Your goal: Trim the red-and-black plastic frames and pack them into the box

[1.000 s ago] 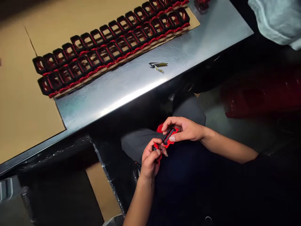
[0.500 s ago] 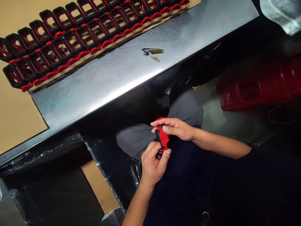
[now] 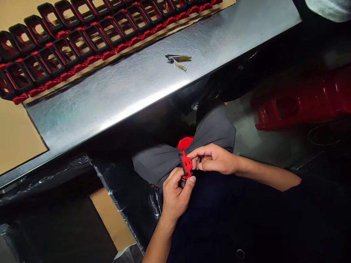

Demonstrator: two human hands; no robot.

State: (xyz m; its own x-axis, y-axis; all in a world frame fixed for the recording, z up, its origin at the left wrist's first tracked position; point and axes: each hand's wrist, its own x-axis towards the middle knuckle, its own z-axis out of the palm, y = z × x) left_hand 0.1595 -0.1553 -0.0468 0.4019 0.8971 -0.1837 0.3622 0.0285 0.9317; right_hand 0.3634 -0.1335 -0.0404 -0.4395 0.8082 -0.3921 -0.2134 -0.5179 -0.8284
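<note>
My left hand (image 3: 177,193) grips a small red-and-black plastic part (image 3: 187,164) at its lower end, thumb on one side and curled fingers on the other. The part is held above my lap, its red face with small slots turned up to me. From the other side my right hand (image 3: 216,159) meets it: the index finger lies on its upper end, and other bent fingers touch its right edge. The right thumb is off the part. Beyond both hands, a pair of nail clippers (image 3: 178,58) with yellow on the handles lies on the metal tabletop (image 3: 117,91).
Rows of black-and-red frame-shaped parts (image 3: 79,42) stand on cardboard (image 3: 19,135) at the upper left. Between my knees shows a rounded red thing (image 3: 185,142). A red plastic stool or chair (image 3: 298,102) is at the right. Black plastic sheeting (image 3: 55,215) hangs at lower left.
My right hand has drawn back to the right, its thumb coming off the part and its fingers curling. The part has turned slightly in my left hand. The view has shifted a little.
</note>
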